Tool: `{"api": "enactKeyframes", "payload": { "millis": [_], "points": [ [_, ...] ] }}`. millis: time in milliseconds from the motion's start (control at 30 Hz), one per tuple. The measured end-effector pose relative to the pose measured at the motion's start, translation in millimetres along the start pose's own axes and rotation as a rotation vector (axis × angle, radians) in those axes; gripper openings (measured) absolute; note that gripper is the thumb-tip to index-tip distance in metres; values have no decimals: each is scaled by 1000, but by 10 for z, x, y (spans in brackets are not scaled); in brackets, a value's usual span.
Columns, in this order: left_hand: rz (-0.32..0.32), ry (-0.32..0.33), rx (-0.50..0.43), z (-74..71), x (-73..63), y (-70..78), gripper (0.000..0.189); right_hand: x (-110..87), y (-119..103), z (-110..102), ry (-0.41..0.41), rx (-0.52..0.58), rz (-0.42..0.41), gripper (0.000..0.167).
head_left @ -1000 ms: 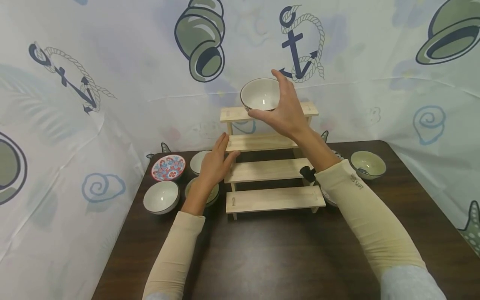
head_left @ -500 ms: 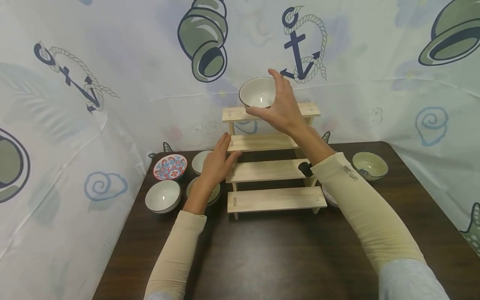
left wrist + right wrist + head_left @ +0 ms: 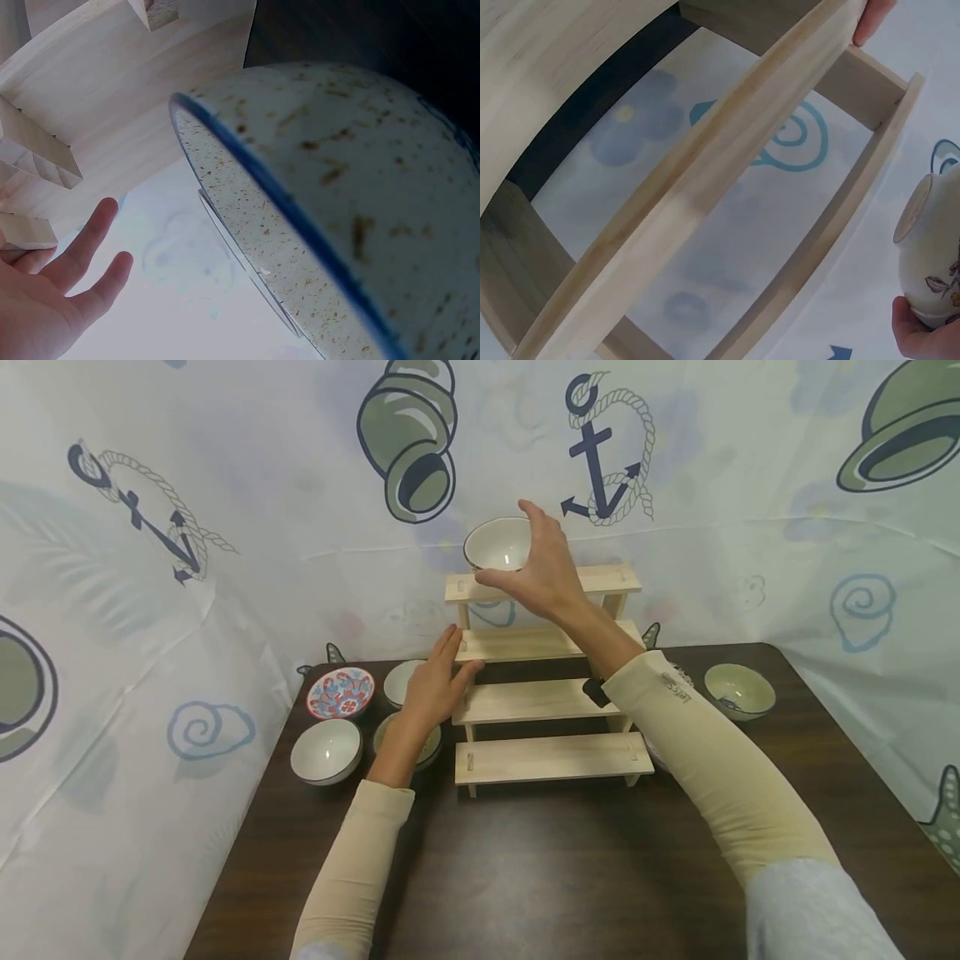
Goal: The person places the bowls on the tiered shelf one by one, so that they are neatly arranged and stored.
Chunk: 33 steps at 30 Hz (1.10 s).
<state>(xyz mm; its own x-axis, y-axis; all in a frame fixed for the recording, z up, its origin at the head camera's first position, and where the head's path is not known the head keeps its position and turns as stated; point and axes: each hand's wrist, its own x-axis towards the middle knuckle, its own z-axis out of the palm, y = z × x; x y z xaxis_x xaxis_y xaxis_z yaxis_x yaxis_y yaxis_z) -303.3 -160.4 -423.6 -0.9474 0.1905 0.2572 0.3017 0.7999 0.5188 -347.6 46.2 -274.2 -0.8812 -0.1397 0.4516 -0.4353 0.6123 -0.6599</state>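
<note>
My right hand grips a white bowl by its right side, thumb low at the near rim and fingers at the far side. The bowl is just over the left part of the top step of a wooden tiered rack. In the right wrist view the bowl shows a flower pattern and its foot ring. My left hand touches the rack's left end by the second-highest step, fingers extended. From the left wrist, the hand appears with spread fingers beside a large speckled bowl with a blue rim.
Left of the rack stand a red-and-blue patterned bowl, a white bowl and others partly behind my left arm. A green bowl is at the right, with more bowls half hidden by my right sleeve. A printed cloth hangs behind the dark table.
My right hand has moved left with the white bowl along the top step, and slightly lower over the last half second. My left hand stays at the rack's left end.
</note>
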Motion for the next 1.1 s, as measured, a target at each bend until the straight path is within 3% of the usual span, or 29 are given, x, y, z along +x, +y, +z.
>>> {"api": "enactKeyframes", "payload": {
  "millis": [1100],
  "points": [
    [9, 8, -13, 18, -12, -40, 78, 163, 70, 290, -48, -42, 94, 111]
  ]
}}
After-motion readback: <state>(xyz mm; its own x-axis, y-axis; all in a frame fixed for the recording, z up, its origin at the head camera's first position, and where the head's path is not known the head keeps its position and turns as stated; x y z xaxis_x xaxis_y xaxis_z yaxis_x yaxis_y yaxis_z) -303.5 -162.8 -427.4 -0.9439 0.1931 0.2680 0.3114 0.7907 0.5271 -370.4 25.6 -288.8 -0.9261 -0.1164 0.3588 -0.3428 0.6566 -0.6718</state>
